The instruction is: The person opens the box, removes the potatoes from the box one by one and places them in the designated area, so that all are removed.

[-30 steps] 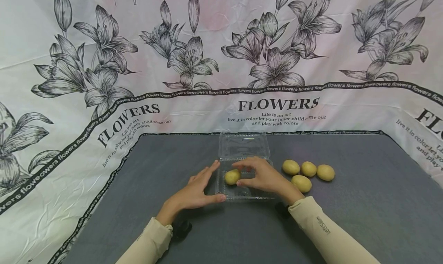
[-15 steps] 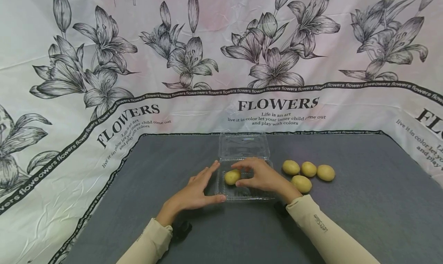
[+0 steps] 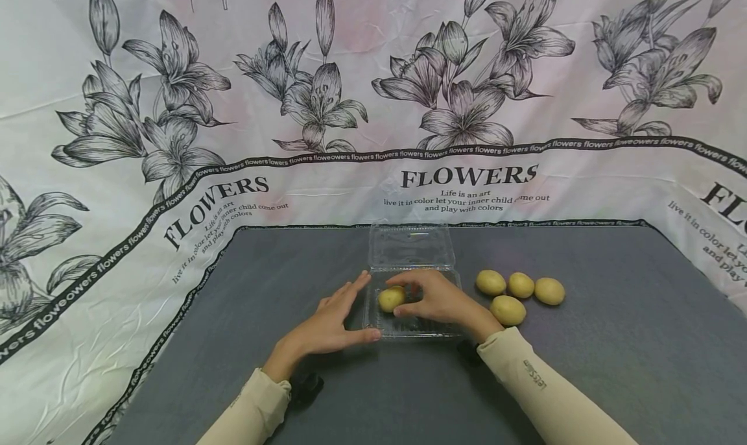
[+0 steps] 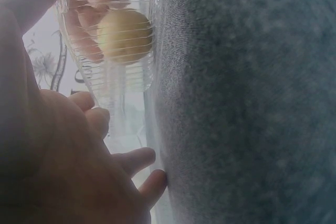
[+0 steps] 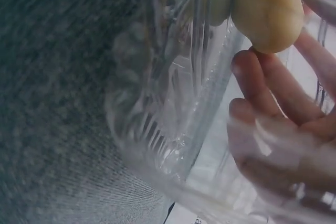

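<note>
A small yellow potato (image 3: pixel 391 299) sits in the left part of a clear plastic clamshell box (image 3: pixel 420 333), whose lid (image 3: pixel 411 246) is tipped back. My right hand (image 3: pixel 440 299) reaches into the box, thumb and fingers curved about the potato (image 5: pixel 268 14). My left hand (image 3: pixel 323 325) stands at the box's left side, fingers straight and spread. Its thumb lies by the front left corner; the fingertips are beside the left wall. Through the ribbed plastic, the left wrist view shows the potato (image 4: pixel 126 36) with right-hand fingers behind it.
Several more potatoes (image 3: pixel 521 285) lie in a group on the grey table (image 3: pixel 613 341), right of the box and close to the right forearm. Behind the table hangs a flower-printed cloth (image 3: pixel 327 192).
My right hand and forearm have shifted slightly left, bringing the thumb further over the potato. The potato has barely moved. The left hand and the box stay in place.
</note>
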The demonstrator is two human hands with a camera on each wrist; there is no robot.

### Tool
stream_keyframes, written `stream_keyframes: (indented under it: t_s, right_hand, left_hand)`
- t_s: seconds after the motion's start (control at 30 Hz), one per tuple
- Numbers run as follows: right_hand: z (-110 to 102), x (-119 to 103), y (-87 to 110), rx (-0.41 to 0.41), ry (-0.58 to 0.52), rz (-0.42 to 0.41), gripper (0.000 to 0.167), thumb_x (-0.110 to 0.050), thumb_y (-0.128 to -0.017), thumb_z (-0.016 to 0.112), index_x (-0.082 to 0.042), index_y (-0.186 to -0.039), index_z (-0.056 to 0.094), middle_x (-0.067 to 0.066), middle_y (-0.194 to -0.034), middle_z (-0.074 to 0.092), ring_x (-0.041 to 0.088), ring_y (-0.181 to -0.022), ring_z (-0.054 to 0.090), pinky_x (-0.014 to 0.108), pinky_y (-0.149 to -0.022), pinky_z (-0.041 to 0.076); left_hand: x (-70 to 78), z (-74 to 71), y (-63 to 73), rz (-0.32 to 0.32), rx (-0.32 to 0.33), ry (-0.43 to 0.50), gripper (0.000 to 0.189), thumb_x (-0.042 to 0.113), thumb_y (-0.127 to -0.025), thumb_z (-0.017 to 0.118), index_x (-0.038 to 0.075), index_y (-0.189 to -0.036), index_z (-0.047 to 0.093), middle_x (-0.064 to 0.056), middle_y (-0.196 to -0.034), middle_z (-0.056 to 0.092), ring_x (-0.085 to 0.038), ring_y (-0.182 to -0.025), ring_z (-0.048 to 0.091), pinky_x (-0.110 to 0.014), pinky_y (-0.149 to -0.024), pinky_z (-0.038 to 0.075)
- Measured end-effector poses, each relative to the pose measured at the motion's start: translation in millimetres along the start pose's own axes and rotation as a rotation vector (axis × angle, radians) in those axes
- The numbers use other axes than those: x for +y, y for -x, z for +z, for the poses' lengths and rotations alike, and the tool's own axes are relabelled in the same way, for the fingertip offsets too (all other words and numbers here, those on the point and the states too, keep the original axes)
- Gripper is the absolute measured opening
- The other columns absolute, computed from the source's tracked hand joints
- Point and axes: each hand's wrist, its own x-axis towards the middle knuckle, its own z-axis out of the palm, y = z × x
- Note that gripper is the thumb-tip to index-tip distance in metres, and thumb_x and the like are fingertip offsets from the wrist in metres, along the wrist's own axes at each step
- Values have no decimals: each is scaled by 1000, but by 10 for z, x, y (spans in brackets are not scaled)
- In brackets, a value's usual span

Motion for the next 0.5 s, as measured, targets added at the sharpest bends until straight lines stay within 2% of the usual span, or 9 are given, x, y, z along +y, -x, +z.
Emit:
stream_keyframes:
  t_s: [0.27,0.5]
  right_hand:
    - [5,34,-13,-15,-68,-2,51,-21,-88,82,-6,-134,66,13,-130,69,17,-91,69,29,-79,57]
    - [31,63,-23,-47,-77,-16,51,-22,-88,82,-4,-134,65,14,-130,68,12,-86,65,25,-77,54]
  left_hand:
    - [14,-7,6,-5,-2,3,107,66,-87,69,33,-165,5,12,-172,4,-34,-161,6,-68,-122,7]
    - [8,-5,3,-9,-3,0,106,66,-87,69,36,-165,4,14,-172,3,-32,-161,6,-67,-122,9]
